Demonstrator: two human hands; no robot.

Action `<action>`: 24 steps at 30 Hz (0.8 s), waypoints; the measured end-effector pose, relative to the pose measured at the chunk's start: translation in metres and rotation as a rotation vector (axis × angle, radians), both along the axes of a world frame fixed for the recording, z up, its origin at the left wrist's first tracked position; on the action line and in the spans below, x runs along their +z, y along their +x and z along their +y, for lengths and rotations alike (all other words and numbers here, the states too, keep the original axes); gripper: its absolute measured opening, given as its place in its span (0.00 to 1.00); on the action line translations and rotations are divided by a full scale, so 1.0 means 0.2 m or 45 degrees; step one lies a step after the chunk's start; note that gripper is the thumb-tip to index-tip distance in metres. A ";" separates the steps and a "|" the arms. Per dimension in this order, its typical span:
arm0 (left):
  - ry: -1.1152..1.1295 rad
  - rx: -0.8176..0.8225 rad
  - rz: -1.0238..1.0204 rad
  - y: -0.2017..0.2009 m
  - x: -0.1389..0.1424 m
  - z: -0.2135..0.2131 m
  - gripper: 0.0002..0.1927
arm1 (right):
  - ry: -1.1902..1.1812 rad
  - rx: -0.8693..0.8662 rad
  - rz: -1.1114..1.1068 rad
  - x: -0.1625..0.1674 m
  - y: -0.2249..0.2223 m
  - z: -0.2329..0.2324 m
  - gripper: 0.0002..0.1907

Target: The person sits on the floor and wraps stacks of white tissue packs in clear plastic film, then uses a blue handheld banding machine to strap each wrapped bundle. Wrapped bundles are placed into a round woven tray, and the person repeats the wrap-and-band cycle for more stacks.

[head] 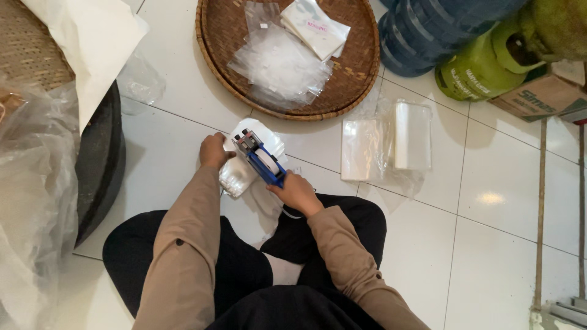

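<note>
Your right hand is clenched around the rear handle of the sealer, a blue, hard-bodied lever tool that lies diagonally on the white tile floor just ahead of your crossed legs. Your left hand is closed on the edge of the pouch, a small clear plastic bag whose mouth sits under the tool's front end.

Judge the pouch as light, soft and slippery; it creases readily and will slide on smooth tile. Hold it by the edge, close to the tool's bar, and keep the film flat. Judge the sealer as rigid and moderately heavy; grip it at the handle end, well away from the front bar.

A round woven tray beyond the tool carries more clear pouches; its surface is coarse and stiff. A stack of empty bags lies on the floor to the right, glossy and limp. Crumpled clear sheeting fills the left edge.
</note>
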State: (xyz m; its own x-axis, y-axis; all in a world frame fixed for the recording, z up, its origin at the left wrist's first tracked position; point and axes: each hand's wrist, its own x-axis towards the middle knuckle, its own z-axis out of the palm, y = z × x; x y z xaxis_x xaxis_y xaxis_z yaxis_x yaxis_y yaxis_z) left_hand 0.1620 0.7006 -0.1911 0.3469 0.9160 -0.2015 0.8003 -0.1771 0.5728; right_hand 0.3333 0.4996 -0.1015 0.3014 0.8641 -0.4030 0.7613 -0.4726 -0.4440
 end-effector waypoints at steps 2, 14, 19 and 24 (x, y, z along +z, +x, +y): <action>0.046 0.054 -0.052 0.00 0.00 -0.02 0.32 | -0.050 0.045 -0.039 0.01 0.05 -0.05 0.34; 0.155 0.201 -0.270 -0.05 0.18 0.19 0.06 | 0.432 -0.642 0.989 0.13 0.43 -0.19 0.19; 0.415 0.524 -1.067 0.09 0.40 0.35 0.07 | 0.732 -0.838 1.334 0.17 0.46 -0.17 0.23; 0.319 0.338 -1.116 0.43 0.40 0.36 0.10 | 0.757 -0.827 1.358 0.15 0.46 -0.19 0.24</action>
